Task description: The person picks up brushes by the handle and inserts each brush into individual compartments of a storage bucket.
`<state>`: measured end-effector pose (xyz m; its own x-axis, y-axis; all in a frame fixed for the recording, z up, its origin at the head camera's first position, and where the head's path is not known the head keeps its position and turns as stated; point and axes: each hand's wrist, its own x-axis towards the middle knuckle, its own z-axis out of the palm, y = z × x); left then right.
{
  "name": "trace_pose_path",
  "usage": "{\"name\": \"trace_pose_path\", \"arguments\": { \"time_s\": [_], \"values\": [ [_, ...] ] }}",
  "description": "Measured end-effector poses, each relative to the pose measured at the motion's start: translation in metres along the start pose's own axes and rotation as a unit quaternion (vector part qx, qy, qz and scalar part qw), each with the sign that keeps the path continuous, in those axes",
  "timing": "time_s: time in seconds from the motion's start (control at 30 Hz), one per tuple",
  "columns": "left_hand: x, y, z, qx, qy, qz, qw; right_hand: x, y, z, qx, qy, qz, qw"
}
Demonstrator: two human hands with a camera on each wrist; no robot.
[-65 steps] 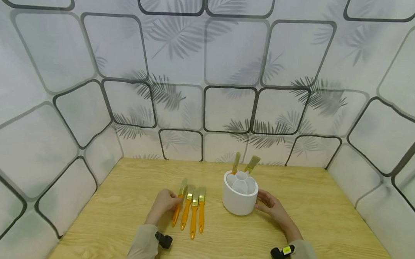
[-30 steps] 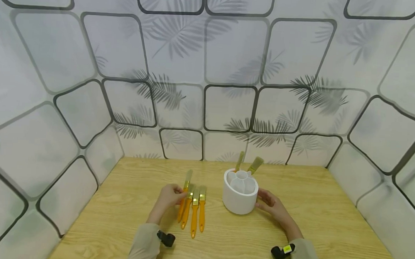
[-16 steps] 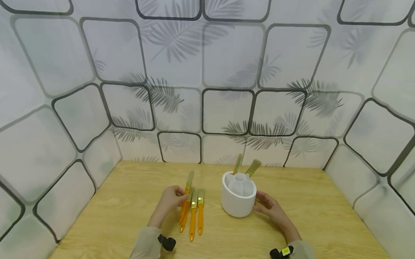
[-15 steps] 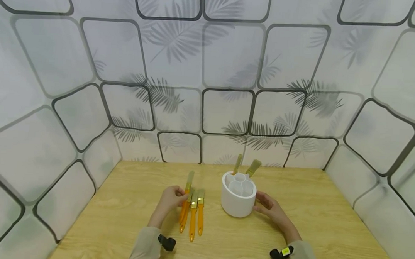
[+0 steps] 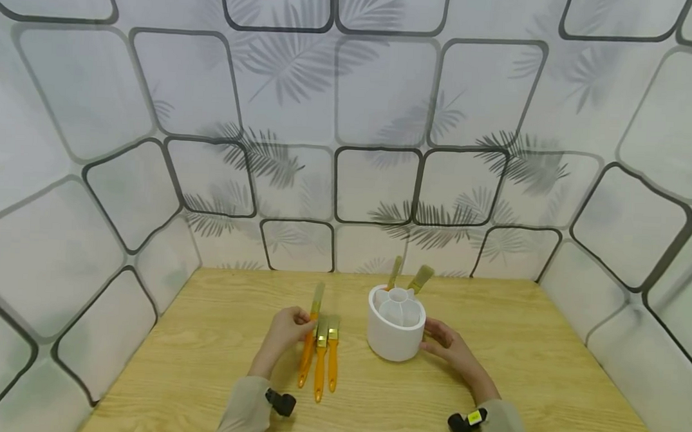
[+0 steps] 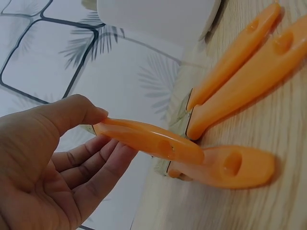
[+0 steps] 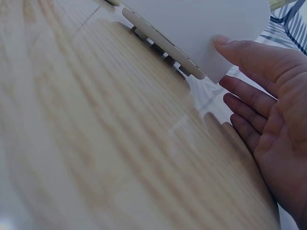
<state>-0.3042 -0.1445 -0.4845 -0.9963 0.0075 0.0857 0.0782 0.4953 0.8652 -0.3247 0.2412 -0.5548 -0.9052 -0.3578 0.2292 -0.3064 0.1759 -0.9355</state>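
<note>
Paintbrush [image 6: 148,140] | left fingers [image 6: 111,167] pinching it | right fingers [image 7: 248,93] relaxed, parted, touching white holder [image 7: 192,28]

Before me a yellowish, wood-grained tabletop [image 5: 201,338] runs up to a pale back wall [image 5: 379,114] printed with rounded grey outlines [image 5: 378,149] and feathery leaves [image 5: 265,156]. A left wall [image 5: 61,242] and a right wall [image 5: 635,228] splay outward with similar outlines, softly lit.
</note>
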Motion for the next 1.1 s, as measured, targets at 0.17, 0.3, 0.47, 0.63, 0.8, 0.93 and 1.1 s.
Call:
{"name": "trace_pose_path", "arguments": {
  "time_s": [0.17,0.3,0.47,0.63,0.8,0.93,1.1],
  "values": [
    [0.001,0.004,0.003,0.008,0.002,0.01,0.9999,0.0,0.0,0.0,-0.004,0.0,-0.009,1.0],
    [0.001,0.006,0.005,0.01,0.005,0.012,0.9999,0.0,0.0,0.0,-0.003,0.0,-0.017,1.0],
    [0.0,0.008,0.006,0.005,0.008,0.012,0.9999,-0.001,0.0,0.0,-0.006,0.0,-0.033,0.999],
    [0.001,0.01,0.009,0.002,0.017,0.023,0.9996,-0.001,-0.001,0.0,-0.007,0.0,-0.034,0.999],
    [0.0,0.015,0.012,-0.002,0.022,0.032,0.9992,-0.001,-0.002,-0.001,-0.008,-0.003,-0.025,1.0],
    [0.0,0.019,0.014,-0.005,0.024,0.035,0.9991,0.0,-0.002,-0.001,0.0,-0.004,-0.029,1.0],
    [0.001,0.02,0.016,-0.011,0.024,0.039,0.9989,0.0,0.0,-0.001,0.004,-0.008,-0.034,0.999]
  ]
}}
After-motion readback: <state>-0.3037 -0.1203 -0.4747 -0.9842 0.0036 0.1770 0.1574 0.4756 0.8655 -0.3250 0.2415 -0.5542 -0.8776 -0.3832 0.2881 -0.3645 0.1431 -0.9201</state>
